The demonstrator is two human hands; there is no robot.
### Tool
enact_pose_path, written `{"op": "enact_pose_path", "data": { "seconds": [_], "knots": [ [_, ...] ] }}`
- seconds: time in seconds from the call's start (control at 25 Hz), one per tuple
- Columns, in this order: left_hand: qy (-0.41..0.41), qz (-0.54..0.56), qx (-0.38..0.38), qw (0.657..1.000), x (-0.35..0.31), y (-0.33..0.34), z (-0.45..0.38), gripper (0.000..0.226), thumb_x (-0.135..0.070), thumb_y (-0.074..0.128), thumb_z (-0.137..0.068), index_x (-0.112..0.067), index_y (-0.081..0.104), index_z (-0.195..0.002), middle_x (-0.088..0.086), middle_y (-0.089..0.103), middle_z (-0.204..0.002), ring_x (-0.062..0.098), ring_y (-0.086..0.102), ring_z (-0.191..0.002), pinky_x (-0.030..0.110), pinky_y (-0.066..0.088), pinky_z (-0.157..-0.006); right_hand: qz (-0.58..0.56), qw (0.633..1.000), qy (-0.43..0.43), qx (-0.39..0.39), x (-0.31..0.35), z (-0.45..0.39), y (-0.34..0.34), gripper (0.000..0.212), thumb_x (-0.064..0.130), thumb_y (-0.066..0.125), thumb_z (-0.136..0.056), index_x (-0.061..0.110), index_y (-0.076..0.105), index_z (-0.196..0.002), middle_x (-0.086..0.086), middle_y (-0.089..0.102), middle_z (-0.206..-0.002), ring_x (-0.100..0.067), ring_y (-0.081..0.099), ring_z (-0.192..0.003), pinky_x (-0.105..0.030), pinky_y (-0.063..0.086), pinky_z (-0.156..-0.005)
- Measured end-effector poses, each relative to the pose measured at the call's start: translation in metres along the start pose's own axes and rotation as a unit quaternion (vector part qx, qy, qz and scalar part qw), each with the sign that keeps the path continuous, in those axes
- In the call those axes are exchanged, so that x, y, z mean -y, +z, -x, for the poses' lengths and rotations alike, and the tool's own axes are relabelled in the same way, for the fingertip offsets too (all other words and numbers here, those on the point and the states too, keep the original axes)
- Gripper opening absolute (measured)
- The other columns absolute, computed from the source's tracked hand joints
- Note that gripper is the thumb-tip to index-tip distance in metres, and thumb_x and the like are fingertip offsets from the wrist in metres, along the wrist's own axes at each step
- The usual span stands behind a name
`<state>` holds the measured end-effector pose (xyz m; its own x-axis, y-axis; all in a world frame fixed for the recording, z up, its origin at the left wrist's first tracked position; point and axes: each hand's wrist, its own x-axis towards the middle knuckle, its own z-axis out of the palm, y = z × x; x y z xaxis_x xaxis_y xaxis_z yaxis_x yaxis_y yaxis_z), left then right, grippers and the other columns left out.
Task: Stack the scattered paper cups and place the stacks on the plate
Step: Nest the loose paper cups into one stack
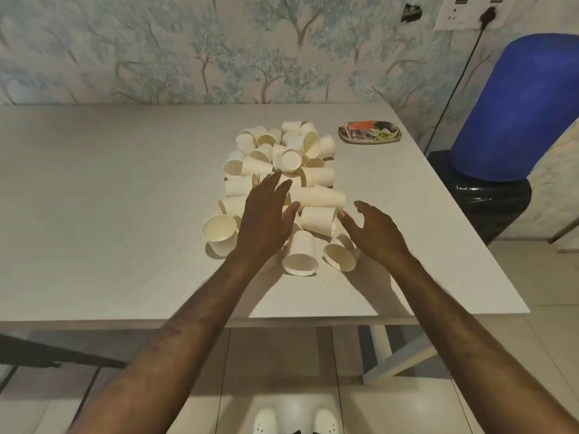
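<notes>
Several cream paper cups (283,170) lie in a loose heap at the middle of the white table (109,198), most of them on their sides. My left hand (266,214) hovers over the near part of the heap, fingers spread, holding nothing. My right hand (372,230) is open beside a cup lying on its side (318,220), its fingertips close to that cup. An upturned cup (300,253) and an open-mouthed cup (340,253) sit nearest me. The patterned plate (369,133) rests at the far right of the table, with no cups on it.
A blue water bottle on a black dispenser (513,120) stands right of the table. A cable runs from a wall socket (470,12). The table's near edge (282,319) is close to me, with the table leg (380,349) and tiled floor below.
</notes>
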<state>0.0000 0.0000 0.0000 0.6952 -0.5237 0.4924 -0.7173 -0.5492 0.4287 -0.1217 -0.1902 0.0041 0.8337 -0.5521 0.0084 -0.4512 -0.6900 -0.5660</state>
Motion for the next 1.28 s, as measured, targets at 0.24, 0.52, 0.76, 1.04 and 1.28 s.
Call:
{"op": "enact_pose_path", "data": {
  "seconds": [0.24, 0.52, 0.76, 1.04, 1.28],
  "knots": [
    [-0.001, -0.068, 0.046, 0.997, 0.000, 0.007, -0.012, 0.060, -0.042, 0.060, -0.098, -0.011, 0.047, -0.148, 0.015, 0.039, -0.160, 0.034, 0.033, -0.149, 0.048, 0.024, -0.122, 0.031, 0.998, 0.048, 0.038, -0.002, 0.001, 0.002, 0.086, 0.075, 0.037, -0.091, 0.015, 0.033, -0.153, -0.009, 0.041, -0.156, -0.029, 0.044, -0.140, -0.044, 0.041, -0.105],
    [-0.029, -0.054, 0.038, 0.997, -0.020, -0.007, -0.010, 0.063, -0.044, 0.059, -0.099, -0.013, 0.043, -0.151, 0.013, 0.035, -0.163, 0.033, 0.030, -0.151, 0.046, 0.021, -0.123, 0.039, 0.993, 0.070, 0.084, -0.005, 0.009, -0.005, 0.084, 0.071, 0.059, -0.084, 0.008, 0.048, -0.138, -0.011, 0.066, -0.123, -0.027, 0.071, -0.083, -0.036, 0.059, -0.069],
    [-0.101, 0.051, -0.010, 0.994, -0.041, -0.013, 0.023, 0.059, -0.047, 0.059, -0.099, -0.021, 0.045, -0.150, 0.003, 0.033, -0.165, 0.025, 0.028, -0.152, 0.048, 0.029, -0.121, -0.148, 0.980, 0.089, 0.101, -0.025, 0.020, 0.005, 0.054, 0.054, 0.076, -0.079, 0.016, 0.057, -0.112, -0.003, 0.068, -0.101, -0.016, 0.070, -0.074, -0.026, 0.055, -0.048],
    [-0.088, 0.185, 0.014, 0.979, -0.048, -0.020, 0.065, 0.048, -0.055, 0.058, -0.097, -0.040, 0.049, -0.142, -0.033, 0.032, -0.153, -0.019, 0.024, -0.139, 0.011, 0.028, -0.105, -0.414, 0.896, 0.137, 0.088, -0.020, 0.041, -0.009, 0.056, 0.042, 0.077, -0.083, 0.014, 0.052, -0.124, -0.012, 0.067, -0.114, -0.022, 0.073, -0.086, -0.031, 0.059, -0.059],
    [-0.061, 0.247, 0.045, 0.966, -0.057, -0.023, 0.077, 0.081, -0.064, 0.074, -0.082, -0.050, 0.033, -0.151, -0.031, 0.031, -0.155, -0.008, 0.031, -0.143, 0.012, 0.034, -0.105, -0.527, 0.831, 0.118, 0.132, 0.028, 0.054, -0.007, 0.062, 0.038, 0.076, -0.086, 0.016, 0.043, -0.133, -0.012, 0.066, -0.121, -0.023, 0.073, -0.093, -0.032, 0.058, -0.066]
  ]
}}
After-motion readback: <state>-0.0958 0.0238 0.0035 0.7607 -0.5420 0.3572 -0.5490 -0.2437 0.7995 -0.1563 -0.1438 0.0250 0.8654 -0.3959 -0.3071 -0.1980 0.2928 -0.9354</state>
